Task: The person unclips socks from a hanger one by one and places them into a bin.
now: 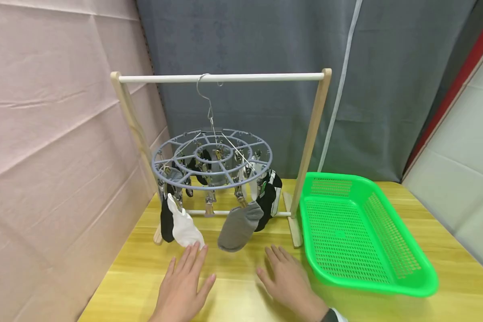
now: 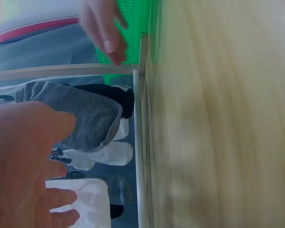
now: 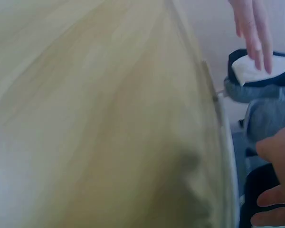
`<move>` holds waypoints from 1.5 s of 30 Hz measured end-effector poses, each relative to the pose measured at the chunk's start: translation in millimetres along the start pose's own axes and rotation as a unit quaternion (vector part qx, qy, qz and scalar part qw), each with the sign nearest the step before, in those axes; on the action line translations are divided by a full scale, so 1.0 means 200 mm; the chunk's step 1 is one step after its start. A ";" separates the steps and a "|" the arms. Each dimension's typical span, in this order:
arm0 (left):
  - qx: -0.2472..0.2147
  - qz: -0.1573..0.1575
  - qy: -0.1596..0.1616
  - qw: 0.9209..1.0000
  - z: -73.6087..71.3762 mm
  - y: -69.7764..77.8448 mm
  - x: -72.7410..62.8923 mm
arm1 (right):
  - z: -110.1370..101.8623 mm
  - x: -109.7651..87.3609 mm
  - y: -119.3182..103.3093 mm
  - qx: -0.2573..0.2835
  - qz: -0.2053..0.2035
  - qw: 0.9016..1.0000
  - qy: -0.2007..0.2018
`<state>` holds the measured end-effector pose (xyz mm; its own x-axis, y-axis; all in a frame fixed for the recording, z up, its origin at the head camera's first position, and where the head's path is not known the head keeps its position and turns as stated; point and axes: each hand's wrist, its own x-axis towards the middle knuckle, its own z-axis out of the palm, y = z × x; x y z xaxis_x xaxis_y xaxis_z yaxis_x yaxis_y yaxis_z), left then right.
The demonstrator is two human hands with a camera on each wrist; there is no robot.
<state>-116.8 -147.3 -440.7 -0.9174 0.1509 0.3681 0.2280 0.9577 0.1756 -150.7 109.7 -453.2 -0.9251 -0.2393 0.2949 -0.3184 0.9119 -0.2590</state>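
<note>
My left hand is held over the table with its fingers straight and spread, grasping nothing. In the head view its fingertips overlap the toe of a white sock; I cannot tell whether they touch. The right hand, also with fingers extended and holding nothing, is in front of and right of a grey sock. Both socks hang from clips on a round grey clip hanger. A black sock hangs left of the white one, and a black-and-white sock right of the grey. Further socks hang behind, partly hidden.
The hanger's hook sits on the white bar of a wooden-sided rack. A green plastic basket stands on the wooden table to the right. A pale cloth wall borders the left side.
</note>
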 end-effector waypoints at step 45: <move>0.062 0.228 0.409 0.881 -0.52 0.19 0.65 | -0.41 0.50 -0.25 0.090 -0.321 0.857 0.393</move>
<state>-193.9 -116.7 -291.7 -0.1851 0.3490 0.9186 0.4286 0.8699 -0.2442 -209.9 68.6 -336.0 -0.1460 -0.3094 0.9397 -0.8017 0.5935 0.0709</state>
